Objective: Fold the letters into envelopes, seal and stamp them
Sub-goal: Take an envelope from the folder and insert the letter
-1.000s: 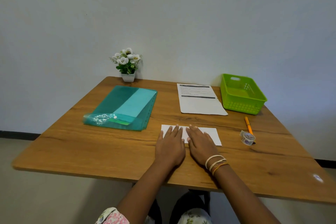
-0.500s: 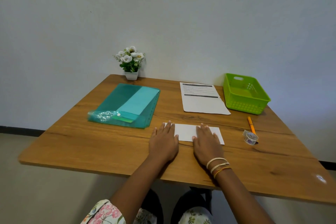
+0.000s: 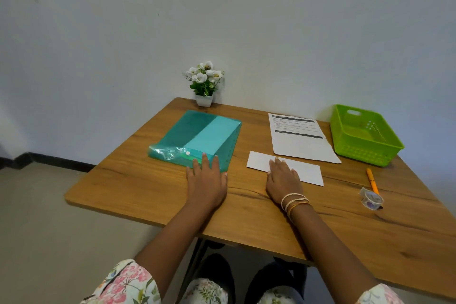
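Note:
A folded white letter (image 3: 306,170) lies flat on the wooden table (image 3: 148,190). My right hand (image 3: 281,181) rests flat on its near left part, fingers straight. My left hand (image 3: 206,180) lies flat to the left, with its fingertips touching the near edge of a teal plastic folder (image 3: 197,137). A printed sheet (image 3: 299,137) lies just beyond the folded letter. A small roll of stickers or tape (image 3: 371,199) and an orange pen (image 3: 372,180) lie to the right.
A bright green plastic basket (image 3: 365,134) stands at the back right. A small white pot of white flowers (image 3: 205,85) sits at the back edge against the wall. My knees show under the table's near edge.
My left hand has left the folded letter and slid left to the teal folder's near edge. My right hand stays on the letter. The camera view has turned left.

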A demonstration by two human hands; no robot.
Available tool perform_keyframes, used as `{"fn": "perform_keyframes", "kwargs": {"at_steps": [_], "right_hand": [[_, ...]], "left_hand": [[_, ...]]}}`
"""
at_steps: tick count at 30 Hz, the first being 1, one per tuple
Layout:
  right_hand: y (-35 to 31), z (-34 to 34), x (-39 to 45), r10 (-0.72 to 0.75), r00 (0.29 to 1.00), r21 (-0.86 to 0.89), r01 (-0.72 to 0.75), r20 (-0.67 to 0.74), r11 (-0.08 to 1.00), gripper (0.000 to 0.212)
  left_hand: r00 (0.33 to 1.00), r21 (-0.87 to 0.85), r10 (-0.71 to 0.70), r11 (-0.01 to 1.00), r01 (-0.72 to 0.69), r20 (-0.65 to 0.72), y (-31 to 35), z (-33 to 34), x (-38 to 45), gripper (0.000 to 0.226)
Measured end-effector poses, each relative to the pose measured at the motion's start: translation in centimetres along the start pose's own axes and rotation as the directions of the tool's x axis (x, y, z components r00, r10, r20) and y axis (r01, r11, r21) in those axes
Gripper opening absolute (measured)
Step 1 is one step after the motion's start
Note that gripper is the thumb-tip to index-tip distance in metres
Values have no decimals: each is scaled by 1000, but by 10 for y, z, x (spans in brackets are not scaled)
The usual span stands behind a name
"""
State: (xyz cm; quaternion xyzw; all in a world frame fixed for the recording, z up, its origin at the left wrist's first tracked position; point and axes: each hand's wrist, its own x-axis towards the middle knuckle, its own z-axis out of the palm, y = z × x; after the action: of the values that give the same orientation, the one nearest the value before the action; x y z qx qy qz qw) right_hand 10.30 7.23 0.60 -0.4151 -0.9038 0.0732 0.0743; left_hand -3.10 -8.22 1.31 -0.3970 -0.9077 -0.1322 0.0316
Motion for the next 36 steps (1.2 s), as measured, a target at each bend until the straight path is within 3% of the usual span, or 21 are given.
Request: {"fn": "perform_keyframes", "kwargs": {"at_steps": [7,10,13,15,19,25,30,36], "right_hand": [[1,4,-3,37,981,103,-17,-193,995,48],[-5,-2,-8,61,924,249,38,-378,968,38],[-19,-12,-8,22,900,333,138,-436,933,30],[-33,-19,-4,-92,909,326,238,-406,915,29],[-70,-28,7,-297,939,284,336,-172,898,39],[-112,-25,28,-351,928,141,333,129,932,45],[-114,-18,36,-336,934,124,321,124,939,43],[-110,-13,32,-317,946,259,290,68,921,27]], "left_hand": [[999,-51,50,997,-49,13,33,5,-17,61],[992,-114,126,986,-125,3,50,3,-22,58],[978,-184,184,963,-199,-97,48,-1,-19,48],[970,-156,187,965,-210,-154,34,-6,-13,46],[972,-111,94,987,-120,-216,-8,-16,-1,45],[986,-174,34,983,-63,-165,-59,-15,9,39],[979,-172,42,982,-76,-197,-63,-9,8,32],[973,-228,16,971,-69,-230,-66,-3,9,34]]}}
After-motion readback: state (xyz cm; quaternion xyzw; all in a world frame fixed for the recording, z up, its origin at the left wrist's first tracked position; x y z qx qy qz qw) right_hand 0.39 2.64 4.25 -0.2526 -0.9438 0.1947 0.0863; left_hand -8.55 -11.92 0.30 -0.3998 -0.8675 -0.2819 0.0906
